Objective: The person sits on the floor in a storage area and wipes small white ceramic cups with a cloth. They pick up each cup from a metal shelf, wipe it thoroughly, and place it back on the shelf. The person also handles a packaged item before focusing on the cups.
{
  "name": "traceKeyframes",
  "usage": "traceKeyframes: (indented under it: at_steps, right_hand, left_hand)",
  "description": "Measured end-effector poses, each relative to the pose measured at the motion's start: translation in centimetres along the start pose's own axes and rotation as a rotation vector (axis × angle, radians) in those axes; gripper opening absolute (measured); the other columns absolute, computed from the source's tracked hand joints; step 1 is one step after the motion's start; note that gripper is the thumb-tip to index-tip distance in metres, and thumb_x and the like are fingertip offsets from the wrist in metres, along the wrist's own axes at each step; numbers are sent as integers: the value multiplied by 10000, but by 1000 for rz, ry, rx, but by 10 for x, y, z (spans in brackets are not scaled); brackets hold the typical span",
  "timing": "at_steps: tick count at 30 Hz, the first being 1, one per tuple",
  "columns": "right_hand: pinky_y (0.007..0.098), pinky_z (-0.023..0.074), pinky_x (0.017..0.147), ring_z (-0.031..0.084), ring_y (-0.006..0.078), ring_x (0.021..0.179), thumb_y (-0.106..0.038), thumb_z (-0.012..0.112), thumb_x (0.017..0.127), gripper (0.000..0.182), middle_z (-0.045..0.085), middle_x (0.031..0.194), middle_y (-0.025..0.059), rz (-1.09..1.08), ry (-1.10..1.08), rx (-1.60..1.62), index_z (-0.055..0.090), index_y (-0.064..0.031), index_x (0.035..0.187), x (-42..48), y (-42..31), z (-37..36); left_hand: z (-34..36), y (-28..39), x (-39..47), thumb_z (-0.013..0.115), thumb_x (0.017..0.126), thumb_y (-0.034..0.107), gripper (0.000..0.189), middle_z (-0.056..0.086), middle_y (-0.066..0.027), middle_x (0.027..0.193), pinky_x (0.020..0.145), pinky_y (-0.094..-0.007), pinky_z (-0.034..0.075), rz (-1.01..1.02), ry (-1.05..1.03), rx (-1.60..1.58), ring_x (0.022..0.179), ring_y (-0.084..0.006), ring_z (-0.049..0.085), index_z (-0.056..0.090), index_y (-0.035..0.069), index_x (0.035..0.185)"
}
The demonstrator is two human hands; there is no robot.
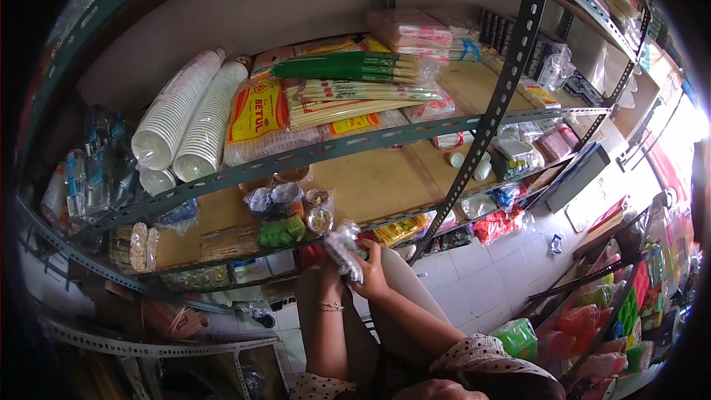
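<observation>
My left hand [324, 278], below a bracelet-circled wrist, is mostly hidden behind a silvery-white bundle in clear plastic [344, 250]; its grip cannot be made out. My right hand [371, 276] grips the bundle from the right, with the thumb and a finger against it. Both hands are above my knees, at the front edge of the lower shelf [366, 183]. Just behind the bundle, on that shelf, stand a plastic-wrapped stack of cups or tins [319, 214], a green wrapped pack [280, 231] and silvery foil-like packs [275, 198].
A perforated metal upright [491, 111] stands to the right of my hands. The upper shelf holds long stacks of paper cups [203, 133], packs of wooden skewers [355, 111] and a green skewer pack [344, 66]. Colourful packaged goods [583, 316] fill a rack at the lower right.
</observation>
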State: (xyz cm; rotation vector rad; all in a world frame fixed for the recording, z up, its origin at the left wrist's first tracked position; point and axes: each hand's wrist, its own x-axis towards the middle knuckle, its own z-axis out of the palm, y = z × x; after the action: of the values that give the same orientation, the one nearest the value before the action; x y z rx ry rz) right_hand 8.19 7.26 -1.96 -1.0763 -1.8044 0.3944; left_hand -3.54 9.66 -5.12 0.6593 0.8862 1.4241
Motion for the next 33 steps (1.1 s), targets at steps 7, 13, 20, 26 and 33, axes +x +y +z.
traceKeyframes:
  at_steps: [7, 13, 20, 26, 33]
  right_hand:
    - [465, 347, 1018, 409, 395, 1144, -115, 672, 678, 513, 435, 1206, 240, 119, 169, 41, 624, -43, 1183, 3, 6, -3]
    - [477, 344, 1007, 420, 414, 1141, -131, 698, 609, 616, 424, 1229, 247, -51, -99, -7, 616, -73, 1217, -1, -11, -3]
    - [486, 324, 1028, 389, 419, 1159, -133, 680, 692, 507, 384, 1241, 246, 253, 258, 237, 606, -49, 1187, 1, 17, 5]
    - [475, 357, 997, 406, 409, 1159, -139, 694, 644, 538, 418, 1232, 253, -35, -99, 43, 630, -46, 1171, -4, -5, -4]
    - [448, 310, 1057, 363, 402, 1187, -116, 635, 721, 497, 374, 1262, 216, 160, 154, 71, 599, -46, 1212, 0, 7, 0]
  left_hand:
    - [15, 9, -10, 479, 999, 289, 309, 586, -20, 1098, 859, -276, 467, -102, -9, 45, 975, -113, 561, 552, 68, 1202]
    - [2, 2, -4, 488, 995, 290, 301, 585, -16, 1106, 854, -274, 466, -12, 40, -14, 974, -112, 561, 564, 72, 1187]
    - [22, 20, -15, 463, 1007, 295, 314, 613, -25, 1053, 841, -298, 470, 14, -49, 290, 949, -119, 565, 575, 49, 1168]
    - [21, 20, -19, 485, 1000, 313, 333, 610, -25, 1063, 847, -292, 472, 60, 91, -23, 970, -115, 562, 572, 43, 1174]
    - [11, 11, -10, 509, 989, 290, 323, 605, -20, 1093, 857, -275, 469, -46, 10, 128, 987, -111, 558, 565, 48, 1196]
